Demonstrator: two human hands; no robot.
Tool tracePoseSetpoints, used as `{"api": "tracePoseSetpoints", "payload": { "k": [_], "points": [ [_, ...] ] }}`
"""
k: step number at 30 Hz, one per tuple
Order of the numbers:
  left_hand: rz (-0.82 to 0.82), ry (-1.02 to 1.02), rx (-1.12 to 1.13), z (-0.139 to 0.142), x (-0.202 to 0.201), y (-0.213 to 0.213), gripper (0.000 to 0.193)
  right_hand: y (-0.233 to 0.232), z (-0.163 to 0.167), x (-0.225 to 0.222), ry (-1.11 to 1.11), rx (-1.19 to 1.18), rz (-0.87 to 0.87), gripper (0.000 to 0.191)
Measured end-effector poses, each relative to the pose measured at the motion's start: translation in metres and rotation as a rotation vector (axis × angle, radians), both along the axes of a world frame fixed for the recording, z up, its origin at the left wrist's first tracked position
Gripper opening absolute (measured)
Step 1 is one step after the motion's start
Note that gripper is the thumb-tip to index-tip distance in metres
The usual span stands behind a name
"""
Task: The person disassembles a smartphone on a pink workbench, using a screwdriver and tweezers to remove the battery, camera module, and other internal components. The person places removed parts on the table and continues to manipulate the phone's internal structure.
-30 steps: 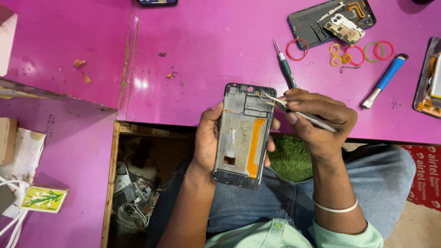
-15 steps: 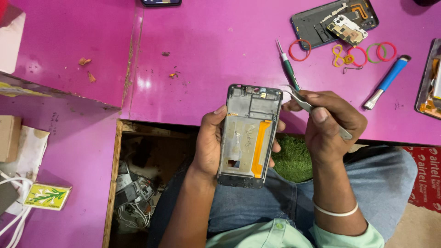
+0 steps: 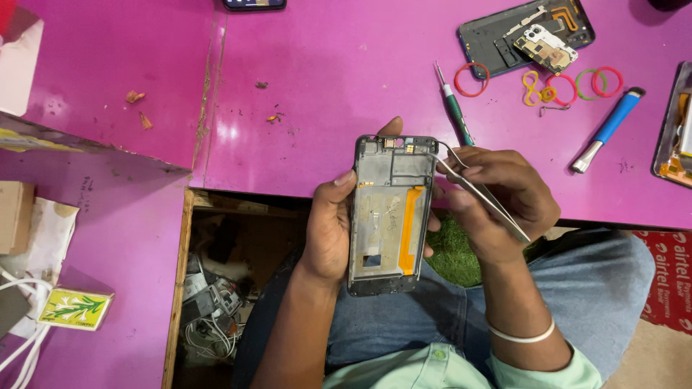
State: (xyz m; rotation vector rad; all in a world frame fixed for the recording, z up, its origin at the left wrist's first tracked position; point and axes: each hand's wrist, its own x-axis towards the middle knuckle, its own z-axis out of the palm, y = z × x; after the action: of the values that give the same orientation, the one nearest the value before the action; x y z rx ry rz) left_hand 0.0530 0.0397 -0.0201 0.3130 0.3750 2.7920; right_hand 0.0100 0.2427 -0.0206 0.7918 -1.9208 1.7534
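My left hand [image 3: 328, 223] grips an opened phone frame [image 3: 389, 212] upright above my lap, its inner side facing me with an orange flex strip down the right half. My right hand [image 3: 497, 198] holds metal tweezers [image 3: 479, 194], their curved tip touching the frame's upper right corner. A thin wire curls at the tip there.
On the pink table lie a green-handled screwdriver [image 3: 454, 108], a blue-handled brush [image 3: 609, 130], several coloured rubber bands [image 3: 569, 83], a dark phone back with loose parts [image 3: 526, 32] and another opened phone [image 3: 677, 130] at the right edge. An open drawer of cables [image 3: 216, 302] sits lower left.
The phone frame has shifted up and slightly right toward the table. My right hand turned and drew back, so the tweezers now reach only the frame's upper right corner instead of lying across its top.
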Motion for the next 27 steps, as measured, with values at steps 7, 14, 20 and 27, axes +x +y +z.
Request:
{"api": "tracePoseSetpoints", "payload": {
  "k": [7,14,20,27],
  "points": [
    [0.004,0.023,0.058,0.001,0.003,0.005,0.073,-0.016,0.02,0.014,-0.009,-0.033,-0.015,0.014],
    [0.149,0.013,-0.017,-0.001,0.005,0.013,0.075,-0.027,0.022,0.021,-0.005,-0.112,0.033,0.008],
    [0.271,0.058,-0.101,-0.008,0.008,0.018,0.065,-0.033,0.03,0.028,0.029,-0.045,0.006,0.008],
    [0.479,0.207,-0.525,-0.01,0.014,0.02,0.044,-0.036,0.046,0.033,0.099,0.059,0.003,0.013]
  ]
}}
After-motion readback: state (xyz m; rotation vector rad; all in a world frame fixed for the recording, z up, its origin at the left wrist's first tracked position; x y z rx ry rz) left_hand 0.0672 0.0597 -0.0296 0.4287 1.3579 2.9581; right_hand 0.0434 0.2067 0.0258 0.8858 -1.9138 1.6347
